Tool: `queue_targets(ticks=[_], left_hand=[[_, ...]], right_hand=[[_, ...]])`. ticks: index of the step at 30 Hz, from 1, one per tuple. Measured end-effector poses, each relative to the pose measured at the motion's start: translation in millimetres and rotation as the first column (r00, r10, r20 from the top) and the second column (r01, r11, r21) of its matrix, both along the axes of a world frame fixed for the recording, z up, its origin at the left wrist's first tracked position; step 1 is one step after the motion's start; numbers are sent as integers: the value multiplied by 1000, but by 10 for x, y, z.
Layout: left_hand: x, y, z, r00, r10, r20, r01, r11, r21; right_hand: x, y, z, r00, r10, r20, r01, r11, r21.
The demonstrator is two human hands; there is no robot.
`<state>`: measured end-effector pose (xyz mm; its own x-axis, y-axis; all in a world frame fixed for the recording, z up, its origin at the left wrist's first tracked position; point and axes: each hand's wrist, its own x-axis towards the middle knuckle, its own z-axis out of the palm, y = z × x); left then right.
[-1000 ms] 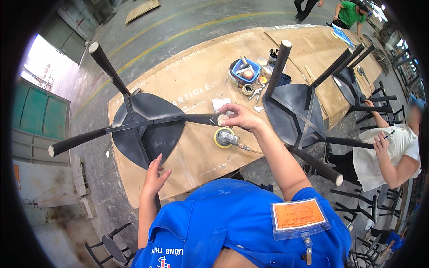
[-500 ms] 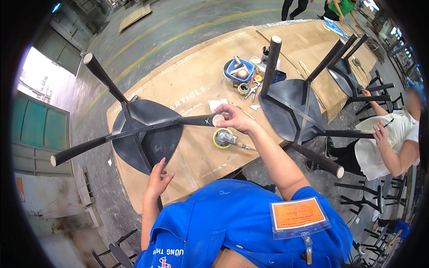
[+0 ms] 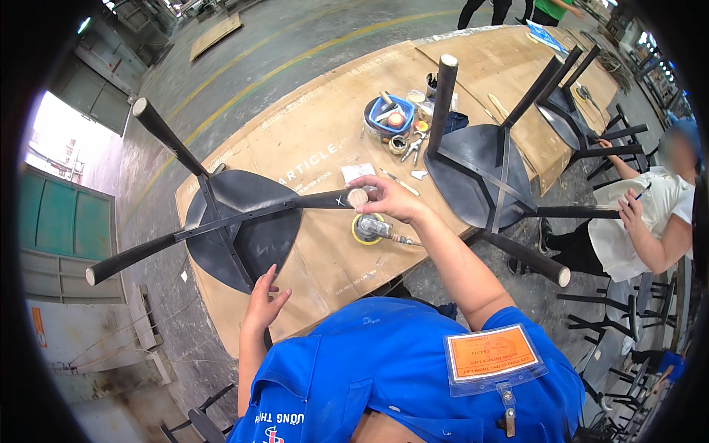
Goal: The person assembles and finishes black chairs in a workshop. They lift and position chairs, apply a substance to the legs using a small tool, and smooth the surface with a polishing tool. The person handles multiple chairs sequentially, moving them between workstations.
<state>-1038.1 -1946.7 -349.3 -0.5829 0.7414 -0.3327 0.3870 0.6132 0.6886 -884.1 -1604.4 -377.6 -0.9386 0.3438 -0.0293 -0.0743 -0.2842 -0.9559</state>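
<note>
A black stool (image 3: 275, 245) lies upside down on the cardboard-covered table, its legs sticking up and outward. The thumb and fingers of my right hand (image 3: 391, 199) are closed around the pale tip of one stool leg (image 3: 325, 200), which carries a small white cross mark. By the near edge of the seat is my left hand (image 3: 266, 301), its fingers apart and holding nothing; whether it touches the seat is hard to tell. Beneath my right wrist a round power sander (image 3: 371, 229) with a yellow-rimmed pad rests on the cardboard.
A blue tub (image 3: 392, 116) with small tools and tins stands beyond my right hand. To the right is a second upturned stool (image 3: 480, 173), with a co-worker (image 3: 650, 214) beside it holding a pen. More black stools crowd the floor at lower right.
Both hands keep nearly the same places on and by the stool. The view has shifted slightly, and people at the far edge have moved.
</note>
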Motion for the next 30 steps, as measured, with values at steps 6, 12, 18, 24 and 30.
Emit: queue_targets(ticks=[6,12,18,24,30], left_hand=[[-8,1,-18,1000,-11,1,11,1000,-26],[-22,-11,-69,1000,-23,-12,22,999,-47],[-81,-81,-201,998,51,38,-49,998,-47],[-276,-441,-279,992,125,4,-125,990,-68],[-151,-1359,-452,951,298,-85,-305,850,-430]], right_hand=[[3,-22,-43,995,-44,86,63,969,-240],[1,-79,-128,996,-67,-62,63,995,-72],[25,95,-257,993,53,-102,-76,970,-231],[409,342,-989,985,-58,162,118,915,-386],[764,829,-1738,767,-311,562,496,842,-211]])
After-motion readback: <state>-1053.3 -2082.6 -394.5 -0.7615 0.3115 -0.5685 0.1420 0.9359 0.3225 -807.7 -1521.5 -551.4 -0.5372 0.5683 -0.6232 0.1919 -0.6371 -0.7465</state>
